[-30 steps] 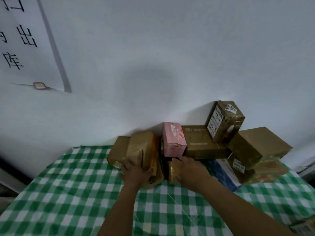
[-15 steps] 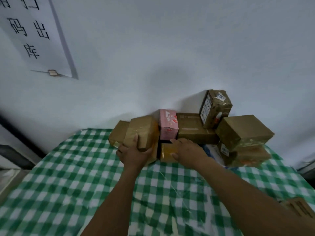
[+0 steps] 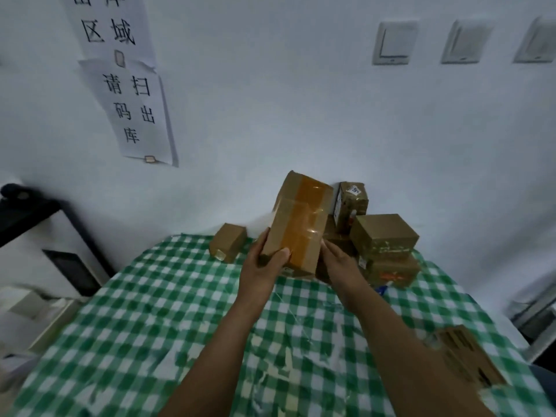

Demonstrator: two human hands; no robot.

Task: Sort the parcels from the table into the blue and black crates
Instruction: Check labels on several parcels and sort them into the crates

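Observation:
My left hand [image 3: 264, 266] grips the lower left corner of a tall brown taped parcel [image 3: 298, 224], lifted and tilted above the green checked table [image 3: 168, 311]. My right hand [image 3: 340, 263] touches the parcel's right lower side with fingers mostly straight. Behind it, a pile of brown parcels [image 3: 383, 239] leans against the white wall, with a labelled parcel [image 3: 350, 206] standing on end at the top. A small brown parcel [image 3: 228, 240] lies alone to the left. No crate is in view.
A flat cardboard piece [image 3: 469, 359] lies at the table's right edge. A white cabinet with a black top [image 3: 39, 236] stands left of the table. Paper signs [image 3: 135, 109] and wall switches [image 3: 394, 42] hang on the wall.
The tall taped parcel has been lifted off the pile and raised in front of the wall. My right hand left the small parcel and moved to the lifted parcel's side. The camera tilted up.

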